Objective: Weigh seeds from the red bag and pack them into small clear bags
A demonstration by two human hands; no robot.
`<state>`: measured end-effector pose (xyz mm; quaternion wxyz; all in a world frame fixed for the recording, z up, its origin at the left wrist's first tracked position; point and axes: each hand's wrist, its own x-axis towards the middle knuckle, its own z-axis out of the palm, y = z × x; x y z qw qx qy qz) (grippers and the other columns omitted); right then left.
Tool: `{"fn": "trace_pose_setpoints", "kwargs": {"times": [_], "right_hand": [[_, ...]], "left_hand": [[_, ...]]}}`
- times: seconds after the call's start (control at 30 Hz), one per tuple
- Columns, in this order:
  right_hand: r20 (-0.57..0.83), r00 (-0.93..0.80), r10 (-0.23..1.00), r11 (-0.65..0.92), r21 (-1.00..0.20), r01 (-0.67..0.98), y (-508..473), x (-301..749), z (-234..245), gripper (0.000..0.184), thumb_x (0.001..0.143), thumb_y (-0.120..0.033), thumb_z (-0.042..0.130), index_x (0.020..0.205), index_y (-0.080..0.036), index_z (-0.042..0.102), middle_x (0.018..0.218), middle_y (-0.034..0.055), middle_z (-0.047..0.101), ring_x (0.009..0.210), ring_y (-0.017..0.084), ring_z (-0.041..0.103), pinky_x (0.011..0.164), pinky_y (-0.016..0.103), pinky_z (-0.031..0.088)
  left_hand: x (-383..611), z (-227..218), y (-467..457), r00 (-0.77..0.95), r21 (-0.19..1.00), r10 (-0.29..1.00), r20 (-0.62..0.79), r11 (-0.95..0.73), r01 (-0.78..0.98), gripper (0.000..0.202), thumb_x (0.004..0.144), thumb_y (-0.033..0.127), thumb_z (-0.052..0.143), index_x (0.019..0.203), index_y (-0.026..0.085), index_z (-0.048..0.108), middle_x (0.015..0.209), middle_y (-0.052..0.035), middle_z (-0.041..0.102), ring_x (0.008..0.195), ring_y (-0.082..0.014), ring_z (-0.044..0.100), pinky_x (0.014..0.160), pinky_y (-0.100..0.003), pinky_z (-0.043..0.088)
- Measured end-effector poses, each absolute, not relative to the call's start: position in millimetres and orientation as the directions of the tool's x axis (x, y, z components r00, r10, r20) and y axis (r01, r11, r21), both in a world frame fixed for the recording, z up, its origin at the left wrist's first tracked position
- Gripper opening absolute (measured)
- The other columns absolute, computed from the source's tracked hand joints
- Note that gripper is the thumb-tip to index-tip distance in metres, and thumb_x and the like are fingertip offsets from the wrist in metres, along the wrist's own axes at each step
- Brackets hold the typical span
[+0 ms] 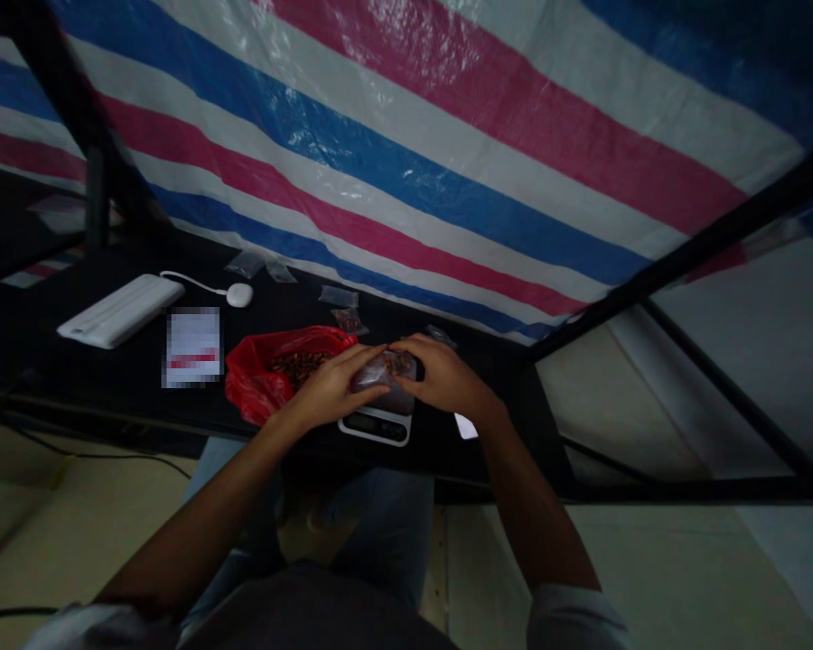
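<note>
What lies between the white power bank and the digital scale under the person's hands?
Between the white power bank and the digital scale, the head view shows a blurred printed card and a red plastic bag.

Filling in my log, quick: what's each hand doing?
Left hand: curled over a small plastic bag, holding it.
Right hand: holding the same bag from the other side.
</note>
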<state>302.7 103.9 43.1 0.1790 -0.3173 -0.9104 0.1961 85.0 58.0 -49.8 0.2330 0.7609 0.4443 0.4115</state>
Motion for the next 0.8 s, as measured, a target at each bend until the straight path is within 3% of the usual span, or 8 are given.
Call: {"fn": "trace_pose_setpoints", "kwargs": {"times": [0.13,0.3,0.47,0.6,0.8], "right_hand": [[0.155,-0.789,0.594,0.767,-0.407,0.497,109.8,296.2,67.1,0.032,0.084,-0.015,0.075,0.115,-0.023,0.072,0.112,0.0056,0.074,0.106,0.024,0.069,0.094,0.037,0.052],[0.128,-0.828,0.546,0.806,-0.348,0.478,110.2,285.4,90.9,0.034,0.081,-0.015,0.078,0.113,-0.024,0.074,0.112,0.0053,0.075,0.108,0.026,0.069,0.095,0.039,0.052],[0.219,-0.786,0.578,0.78,-0.431,0.453,111.3,294.8,93.8,0.04,0.083,-0.017,0.074,0.122,-0.025,0.072,0.118,0.006,0.074,0.11,0.025,0.069,0.097,0.04,0.053],[0.278,-0.632,0.724,0.656,-0.561,0.505,113.2,313.5,53.3,0.039,0.082,-0.018,0.069,0.121,-0.022,0.071,0.117,0.0082,0.074,0.105,0.024,0.07,0.09,0.038,0.055],[0.184,-0.403,0.897,0.392,-0.753,0.528,109.0,314.3,-44.9,0.036,0.081,-0.025,0.076,0.115,-0.022,0.067,0.114,0.0075,0.076,0.108,0.023,0.071,0.1,0.041,0.053]], "left_hand": [[88.1,-47.3,55.5,0.195,0.755,0.888,0.417,-0.458,0.47,0.072,0.09,0.049,0.071,0.152,0.02,0.05,0.151,-0.0139,0.061,0.137,-0.0303,0.059,0.119,-0.048,0.045],[87.9,-42.2,56.7,0.154,0.769,0.889,0.432,-0.452,0.452,0.075,0.088,0.047,0.072,0.153,0.018,0.047,0.151,-0.0148,0.06,0.137,-0.0302,0.06,0.119,-0.046,0.046],[84.1,-37.4,55.0,0.162,0.779,0.879,0.449,-0.474,0.41,0.076,0.088,0.046,0.073,0.153,0.017,0.046,0.142,-0.0148,0.067,0.129,-0.0288,0.066,0.115,-0.044,0.049],[80.9,-22.5,60.3,0.112,0.782,0.894,0.433,-0.434,0.448,0.068,0.089,0.046,0.069,0.149,0.018,0.052,0.138,-0.0132,0.069,0.125,-0.029,0.067,0.112,-0.044,0.051],[92.6,2.5,127.1,0.158,0.694,0.859,0.487,-0.491,0.526,0.053,0.093,0.04,0.064,0.138,0.013,0.061,0.133,-0.0151,0.071,0.119,-0.0278,0.069,0.107,-0.041,0.053]]}}
